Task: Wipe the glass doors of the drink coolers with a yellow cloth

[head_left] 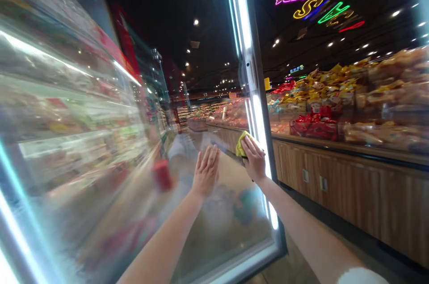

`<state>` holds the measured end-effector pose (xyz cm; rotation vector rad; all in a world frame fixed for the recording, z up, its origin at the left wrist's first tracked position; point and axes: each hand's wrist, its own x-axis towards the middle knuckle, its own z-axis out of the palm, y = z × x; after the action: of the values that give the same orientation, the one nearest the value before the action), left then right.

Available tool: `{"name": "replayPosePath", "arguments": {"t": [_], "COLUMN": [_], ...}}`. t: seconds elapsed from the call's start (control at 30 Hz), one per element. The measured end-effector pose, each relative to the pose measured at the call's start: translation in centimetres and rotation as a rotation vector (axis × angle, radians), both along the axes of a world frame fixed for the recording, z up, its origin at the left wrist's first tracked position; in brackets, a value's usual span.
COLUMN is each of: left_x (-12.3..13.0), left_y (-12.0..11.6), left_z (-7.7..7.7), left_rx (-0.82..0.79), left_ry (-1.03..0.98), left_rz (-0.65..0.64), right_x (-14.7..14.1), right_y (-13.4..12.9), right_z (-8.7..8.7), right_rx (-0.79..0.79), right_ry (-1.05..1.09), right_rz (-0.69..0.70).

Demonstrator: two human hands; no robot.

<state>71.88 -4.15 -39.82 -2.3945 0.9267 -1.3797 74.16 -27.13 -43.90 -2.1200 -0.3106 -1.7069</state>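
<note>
A glass door (231, 217) with bright light strips along its frame stands open in front of me. My left hand (206, 172) lies flat against the glass, its fingers stretched out and holding nothing. Near the door's right edge, my right hand (254, 156) presses a yellow cloth (241, 143) to the glass beside the lit strip. The cloth sticks out to the left of the fingers. A faint reflection of a person shows in the glass behind my hands.
Blurred shelves of packaged goods (80, 118) fill the left side. To the right runs a wooden counter (348, 190) piled with yellow and red packets (321, 87). Neon signs (308, 6) glow overhead. The door's lower frame (241, 266) crosses near the floor.
</note>
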Motion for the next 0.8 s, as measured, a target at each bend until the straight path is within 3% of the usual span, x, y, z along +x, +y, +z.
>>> {"name": "replayPosePath", "arguments": {"t": [0.07,0.13,0.27,0.33,0.47,0.57,0.7,0.8], "left_x": [-0.3,-0.6,-1.0,-1.2,-1.5,-1.8,-2.4,-2.8], "left_y": [1.3,2.3,4.3,5.4,7.5,8.8,10.4,11.8], "left_z": [0.1,0.2,-0.3,-0.6,-0.7,-0.5,-0.8,-0.9], "left_rx": [-0.014,-0.027,-0.048,-0.051,-0.070,-0.075,-0.100,-0.100], "left_ry": [0.000,0.000,-0.008,-0.011,-0.014,-0.025,-0.034,-0.018], "left_rz": [0.026,0.045,0.061,0.065,0.082,0.085,0.101,0.115], "right_x": [0.3,0.1,-0.8,-0.9,-0.6,-0.8,-1.7,-1.6], "right_y": [1.7,3.6,4.5,3.9,5.3,8.3,8.9,7.4], "right_z": [1.3,1.6,-1.2,-2.0,0.5,1.7,-1.3,-2.6], "right_rx": [0.092,0.023,-0.264,-0.239,-0.004,-0.065,-0.309,-0.255], "right_ry": [0.006,0.027,0.032,0.030,0.031,0.050,0.050,0.019], "right_rz": [-0.025,-0.005,0.076,0.059,-0.018,0.001,0.078,0.050]}}
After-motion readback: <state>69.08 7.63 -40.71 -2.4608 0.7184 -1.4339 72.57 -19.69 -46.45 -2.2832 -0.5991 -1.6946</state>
